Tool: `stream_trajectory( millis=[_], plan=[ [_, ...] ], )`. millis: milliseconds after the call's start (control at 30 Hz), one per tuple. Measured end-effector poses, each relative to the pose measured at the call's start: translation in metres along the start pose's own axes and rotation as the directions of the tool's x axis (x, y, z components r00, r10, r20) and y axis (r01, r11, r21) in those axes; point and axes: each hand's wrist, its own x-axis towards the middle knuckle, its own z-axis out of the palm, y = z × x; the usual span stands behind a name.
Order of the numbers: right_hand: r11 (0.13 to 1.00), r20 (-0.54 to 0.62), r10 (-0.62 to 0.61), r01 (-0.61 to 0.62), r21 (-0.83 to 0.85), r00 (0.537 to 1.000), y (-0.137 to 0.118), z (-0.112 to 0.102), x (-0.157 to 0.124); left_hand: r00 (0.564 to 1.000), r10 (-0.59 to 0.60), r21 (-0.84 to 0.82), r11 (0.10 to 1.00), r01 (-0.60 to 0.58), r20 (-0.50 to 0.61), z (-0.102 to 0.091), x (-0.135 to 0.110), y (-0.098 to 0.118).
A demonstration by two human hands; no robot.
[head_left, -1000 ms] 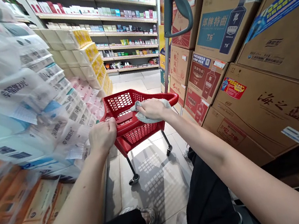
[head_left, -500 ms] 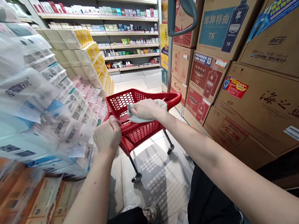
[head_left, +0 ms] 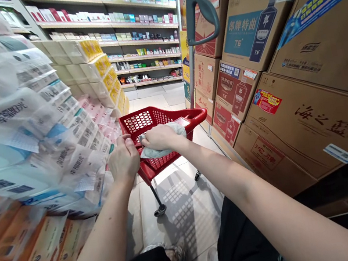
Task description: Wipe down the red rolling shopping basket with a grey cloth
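Note:
A red plastic shopping cart [head_left: 196, 118] on dark legs with casters stands in front of me. My left hand [head_left: 123, 159] is closed at the left end of its near rim, with part of the grip hidden behind the hand. In my right hand [head_left: 159, 138] is a pale grey cleaning cloth [head_left: 177, 128], bunched under the fingers and pressed against the near rim. One end of the cloth hangs over the front of the rim, close to my left hand. White price-tag-like paper shows beside the cloth on the cart's handle area.
Plastic-wrapped tissue packs [head_left: 56, 123] are piled close on the left. Stacked cardboard cartons [head_left: 319, 119] line the right, with a grey trolley handle [head_left: 201, 19] standing before them. Shelves of small boxed goods [head_left: 146, 41] stand at the back. My feet are on the tiled floor [head_left: 190, 230].
My right hand has slid left along the rim with the cloth, closer to my left hand. My left hand's fingers have loosened a little. The view has shifted slightly right.

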Motion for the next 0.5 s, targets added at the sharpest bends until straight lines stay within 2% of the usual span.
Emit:
stream_trajectory(
  millis=[100, 167, 267, 367, 433, 500],
  plan=[
    [0.998, 0.061, 0.012, -0.016, 0.067, 0.998, 0.007, -0.003, 0.012, 1.000, 0.011, -0.008, 1.000, -0.011, -0.015, 0.003, -0.001, 0.005],
    [0.996, 0.040, 0.033, -0.036, 0.079, 0.999, 0.008, -0.001, 0.010, 1.000, 0.012, -0.006, 1.000, -0.012, -0.018, 0.004, -0.002, 0.007],
    [0.998, -0.089, 0.032, -0.026, 0.065, 0.996, 0.007, 0.004, -0.011, 1.000, 0.005, 0.002, 1.000, -0.005, -0.009, 0.005, -0.002, 0.007],
    [0.999, -0.241, -0.026, 0.034, 0.029, 0.970, 0.012, 0.009, -0.035, 1.000, 0.010, 0.000, 1.000, -0.010, 0.000, 0.003, -0.001, 0.007],
    [0.999, -0.288, -0.021, 0.030, 0.027, 0.957, 0.023, 0.011, -0.044, 1.000, 0.020, -0.001, 1.000, -0.020, 0.014, 0.003, 0.000, 0.008],
    [0.998, -0.277, 0.037, -0.022, 0.060, 0.960, 0.041, 0.010, -0.045, 0.999, 0.029, 0.003, 1.000, -0.029, 0.038, 0.004, 0.000, 0.009]
  ],
)
